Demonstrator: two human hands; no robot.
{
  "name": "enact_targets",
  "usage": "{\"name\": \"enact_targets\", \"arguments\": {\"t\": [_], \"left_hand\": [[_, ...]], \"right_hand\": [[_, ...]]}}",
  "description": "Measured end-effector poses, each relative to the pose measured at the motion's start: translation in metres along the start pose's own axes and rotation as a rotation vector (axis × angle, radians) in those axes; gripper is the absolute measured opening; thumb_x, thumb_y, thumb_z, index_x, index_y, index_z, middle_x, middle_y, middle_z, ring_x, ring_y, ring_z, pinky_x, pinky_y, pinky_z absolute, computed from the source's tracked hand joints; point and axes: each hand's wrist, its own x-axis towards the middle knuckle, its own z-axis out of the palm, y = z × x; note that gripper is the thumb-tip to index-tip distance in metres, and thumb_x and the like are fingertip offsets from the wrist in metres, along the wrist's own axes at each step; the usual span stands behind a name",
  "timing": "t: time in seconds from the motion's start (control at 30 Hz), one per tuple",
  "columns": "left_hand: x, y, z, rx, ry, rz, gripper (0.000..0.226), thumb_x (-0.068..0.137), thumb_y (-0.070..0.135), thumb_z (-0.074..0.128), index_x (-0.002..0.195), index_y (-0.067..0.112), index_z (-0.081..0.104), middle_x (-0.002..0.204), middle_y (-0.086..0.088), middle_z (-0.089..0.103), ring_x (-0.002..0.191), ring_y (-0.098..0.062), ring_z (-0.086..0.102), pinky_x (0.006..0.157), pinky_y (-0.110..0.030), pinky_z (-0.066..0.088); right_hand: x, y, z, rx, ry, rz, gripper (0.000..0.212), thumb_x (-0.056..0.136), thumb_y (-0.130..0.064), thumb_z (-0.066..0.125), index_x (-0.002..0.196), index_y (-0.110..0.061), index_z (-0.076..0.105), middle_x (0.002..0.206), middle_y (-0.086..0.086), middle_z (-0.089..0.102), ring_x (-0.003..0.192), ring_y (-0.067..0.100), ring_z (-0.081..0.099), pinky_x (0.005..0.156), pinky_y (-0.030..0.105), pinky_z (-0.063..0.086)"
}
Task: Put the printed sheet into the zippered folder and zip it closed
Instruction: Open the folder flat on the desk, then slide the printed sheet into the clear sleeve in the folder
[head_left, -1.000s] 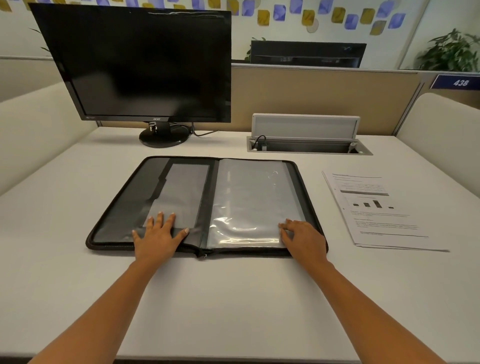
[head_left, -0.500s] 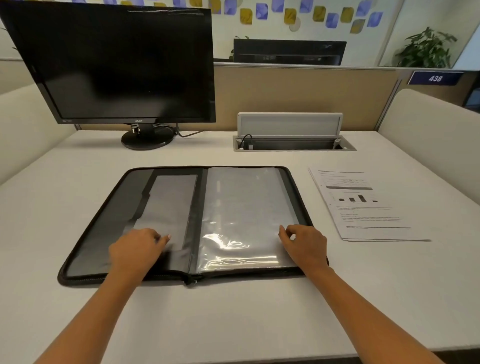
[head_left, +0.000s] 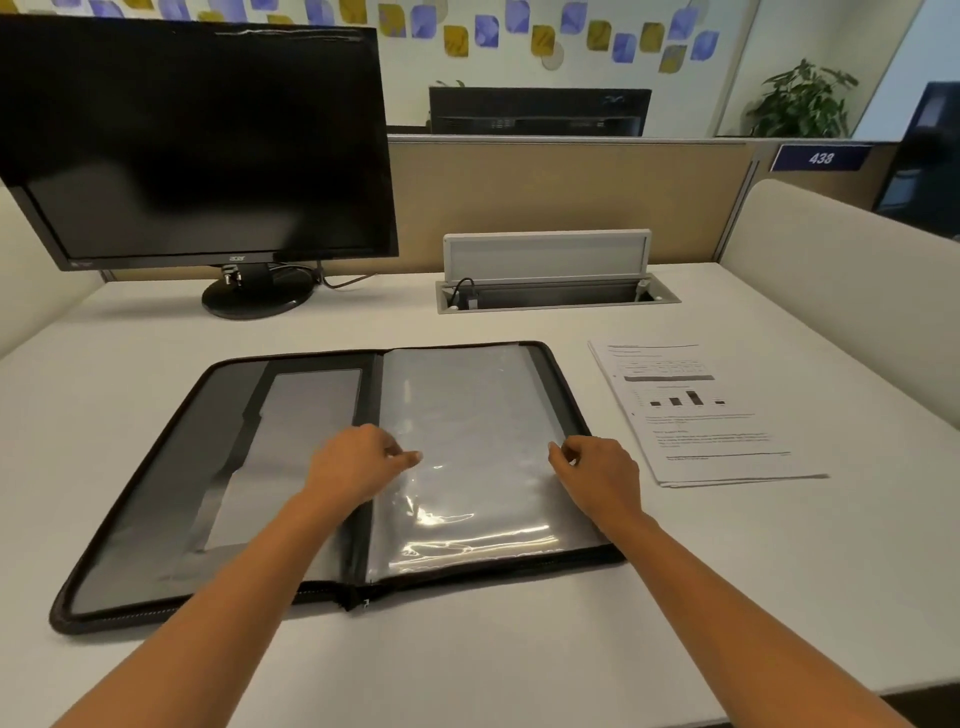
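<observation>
- We are looking down at a zippered folder (head_left: 291, 467) lying fully open and flat on the white worktop (head_left: 467, 649), its spine running away from us near the middle.
- The folder's right half is showing a stack of clear plastic sleeves (head_left: 467, 415), glossy and catching light near the front edge; the left half is showing grey inner pockets.
- Our left hand (head_left: 358, 462) is hovering over the spine, fingers curled in with the fingertips drawn together at the left edge of the sleeves; we cannot tell whether it is actually pinching any plastic.
- Our right hand (head_left: 597, 473) is sitting at the right edge of the sleeves, fingers bent and nearly closed; whether it is gripping a sleeve edge we cannot tell.
- The printed sheet (head_left: 696, 415) is lying flat on the worktop just to the right of the folder, apart from both hands, with a small bar chart facing up.
- A dark monitor (head_left: 192, 140) is standing at the back left; an open cable hatch (head_left: 550, 270) is sitting behind the folder.
</observation>
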Motion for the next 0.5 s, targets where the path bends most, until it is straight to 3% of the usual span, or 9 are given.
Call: {"name": "enact_targets", "arguments": {"t": [0.17, 0.33, 0.5], "left_hand": [[0.025, 0.064, 0.01, -0.285, -0.112, 0.162, 0.039, 0.089, 0.035, 0.056, 0.109, 0.004, 0.065, 0.111, -0.013, 0.067, 0.098, -0.024, 0.062, 0.079, -0.025, 0.044], [0.051, 0.13, 0.033, -0.556, -0.244, 0.148, 0.034, 0.091, 0.027, 0.053, 0.108, -0.001, 0.063, 0.106, -0.017, 0.065, 0.098, -0.026, 0.061, 0.089, -0.034, 0.05], [0.084, 0.187, 0.06, -0.736, -0.336, 0.002, 0.025, 0.091, 0.025, 0.055, 0.076, 0.005, 0.057, 0.075, -0.007, 0.056, 0.072, -0.018, 0.055, 0.089, -0.033, 0.049]], "right_hand": [[0.018, 0.018, -0.013, 0.005, 0.005, 0.073, 0.027, 0.089, -0.032, 0.055, 0.072, -0.012, 0.062, 0.059, -0.003, 0.055, 0.052, 0.004, 0.047, 0.054, 0.017, 0.034], [0.044, 0.047, -0.036, 0.053, 0.088, 0.146, 0.02, 0.088, -0.026, 0.057, 0.079, -0.009, 0.065, 0.071, 0.002, 0.062, 0.061, 0.011, 0.053, 0.06, 0.018, 0.038], [0.073, 0.09, -0.065, 0.029, 0.173, 0.271, 0.016, 0.084, -0.016, 0.058, 0.09, -0.003, 0.066, 0.094, 0.015, 0.069, 0.077, 0.023, 0.058, 0.069, 0.026, 0.042]]}}
